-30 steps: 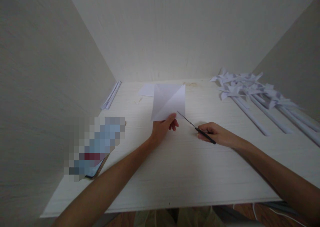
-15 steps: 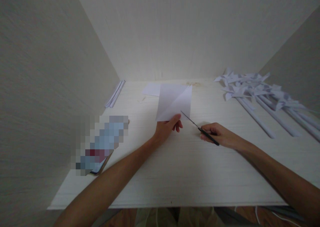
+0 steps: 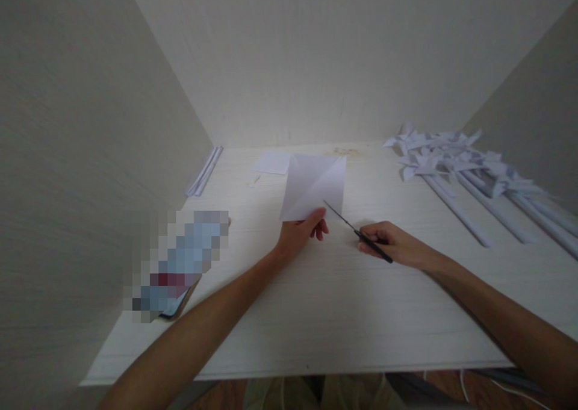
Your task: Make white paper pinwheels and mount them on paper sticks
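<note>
A white square of paper (image 3: 313,181) with diagonal creases is pinched at its lower edge by my left hand (image 3: 302,232), thumb on top and fingers curled beneath. My right hand (image 3: 391,244) is wrapped around the black handles of a pair of scissors (image 3: 374,245). The blades look nearly closed and point up and left. Their tip overlaps the lower right part of the paper, beside my left thumb; whether it touches the sheet I cannot tell.
Several paper pinwheels (image 3: 451,154) on rolled sticks lie at the right. Another paper sheet (image 3: 272,162) rests behind the held one. Rolled paper sticks (image 3: 205,171) lie at the left wall, with a phone (image 3: 183,298), its screen blurred out, nearer me. Walls enclose the table (image 3: 289,326).
The view has shifted slightly. Both hands keep nearly the same hold, and the scissors stay at about the same place over the paper.
</note>
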Demonstrator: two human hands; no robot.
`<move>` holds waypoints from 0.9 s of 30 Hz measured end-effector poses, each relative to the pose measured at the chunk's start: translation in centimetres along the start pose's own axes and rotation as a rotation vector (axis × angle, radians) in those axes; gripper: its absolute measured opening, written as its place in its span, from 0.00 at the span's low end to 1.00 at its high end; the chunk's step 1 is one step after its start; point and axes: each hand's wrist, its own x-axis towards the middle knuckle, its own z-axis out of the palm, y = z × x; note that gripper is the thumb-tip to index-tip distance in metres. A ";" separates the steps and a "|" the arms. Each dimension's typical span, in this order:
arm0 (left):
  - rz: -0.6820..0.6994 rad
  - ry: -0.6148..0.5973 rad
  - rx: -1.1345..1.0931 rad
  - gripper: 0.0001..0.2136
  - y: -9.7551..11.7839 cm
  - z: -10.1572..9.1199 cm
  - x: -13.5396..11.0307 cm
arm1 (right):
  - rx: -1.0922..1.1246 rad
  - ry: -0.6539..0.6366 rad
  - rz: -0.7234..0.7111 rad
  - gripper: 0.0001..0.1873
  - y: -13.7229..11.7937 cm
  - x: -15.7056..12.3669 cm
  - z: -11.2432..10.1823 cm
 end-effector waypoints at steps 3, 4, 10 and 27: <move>0.001 0.004 0.010 0.17 0.1 0.0 0.0 | 0.006 -0.004 -0.008 0.20 0.0 0.0 0.0; 0.003 0.003 0.012 0.17 0.1 0.0 0.0 | 0.008 -0.005 -0.010 0.20 0.0 0.0 0.0; 0.000 0.012 0.046 0.18 0.2 0.1 0.0 | 0.056 -0.012 0.013 0.21 0.0 0.0 0.0; -0.005 0.003 0.034 0.18 0.1 0.1 0.0 | 0.033 -0.022 0.017 0.21 0.0 0.1 0.0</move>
